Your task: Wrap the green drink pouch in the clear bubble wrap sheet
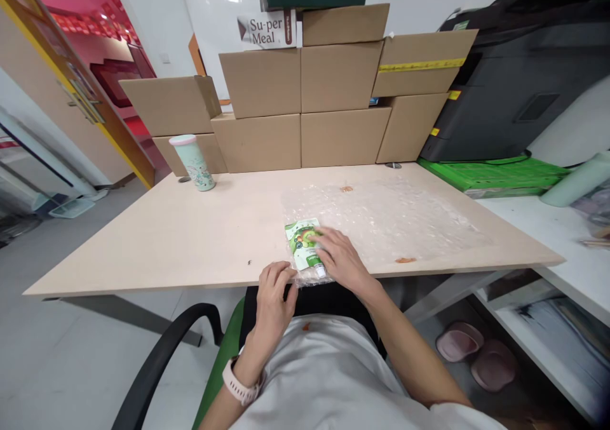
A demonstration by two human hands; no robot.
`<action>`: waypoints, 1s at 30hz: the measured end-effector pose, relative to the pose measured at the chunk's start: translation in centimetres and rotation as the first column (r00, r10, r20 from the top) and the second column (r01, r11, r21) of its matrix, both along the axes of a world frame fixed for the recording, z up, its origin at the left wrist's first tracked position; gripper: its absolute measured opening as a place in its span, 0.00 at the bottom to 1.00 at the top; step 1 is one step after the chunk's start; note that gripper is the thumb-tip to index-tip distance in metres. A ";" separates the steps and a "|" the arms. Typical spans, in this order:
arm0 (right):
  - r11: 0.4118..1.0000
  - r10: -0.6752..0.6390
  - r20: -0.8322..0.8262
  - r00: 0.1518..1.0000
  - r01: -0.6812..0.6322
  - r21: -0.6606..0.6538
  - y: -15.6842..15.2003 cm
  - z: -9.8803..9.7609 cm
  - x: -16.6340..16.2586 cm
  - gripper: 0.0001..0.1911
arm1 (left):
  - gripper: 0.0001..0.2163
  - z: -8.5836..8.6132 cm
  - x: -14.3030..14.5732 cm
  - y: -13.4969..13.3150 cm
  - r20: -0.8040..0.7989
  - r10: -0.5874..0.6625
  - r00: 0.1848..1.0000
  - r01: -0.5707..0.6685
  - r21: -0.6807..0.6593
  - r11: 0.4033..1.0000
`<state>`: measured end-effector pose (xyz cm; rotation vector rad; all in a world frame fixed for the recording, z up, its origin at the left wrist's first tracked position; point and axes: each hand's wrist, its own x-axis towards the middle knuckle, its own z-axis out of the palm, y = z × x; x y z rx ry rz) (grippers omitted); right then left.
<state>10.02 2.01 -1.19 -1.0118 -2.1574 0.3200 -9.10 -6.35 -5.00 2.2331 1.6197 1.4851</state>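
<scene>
A green and white spouted food pouch (301, 242) with fruit printed on it lies at the left end of a clear bubble wrap sheet (381, 220), near the table's front edge. Its white cap (320, 270) points toward me. My right hand (342, 258) rests on the pouch's right side, fingers stretched out and slightly blurred. Just left of the pouch, my left hand (274, 300) has its fingers curled and its thumb close to them at the wrap's near left corner. The bit of wrap between those fingers is mostly hidden.
Stacked cardboard boxes (260, 141) line the table's back. A pale green tumbler (194, 163) stands at the back left. To the right, a black machine (519, 93) sits above a green crate (495, 174). A chair armrest (162, 354) is at my left.
</scene>
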 end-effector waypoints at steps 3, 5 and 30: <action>0.996 0.081 0.101 0.992 -0.078 -0.035 -0.7 0.4 0.3 0.20 | 0.12 0.7 0.5 -0.3 0.154 0.072 0.985 -0.062 -0.074 0.995; 0.996 0.081 0.155 0.985 -0.076 -0.039 -1.1 0.4 0.6 0.23 | 0.19 1.3 1.0 -0.3 0.272 0.110 0.956 -0.066 -0.167 0.984; 0.975 -0.186 0.147 0.971 0.165 0.146 -3.3 -1.2 -2.2 0.23 | 0.08 7.1 1.8 2.2 0.941 0.335 0.037 0.545 -0.300 0.783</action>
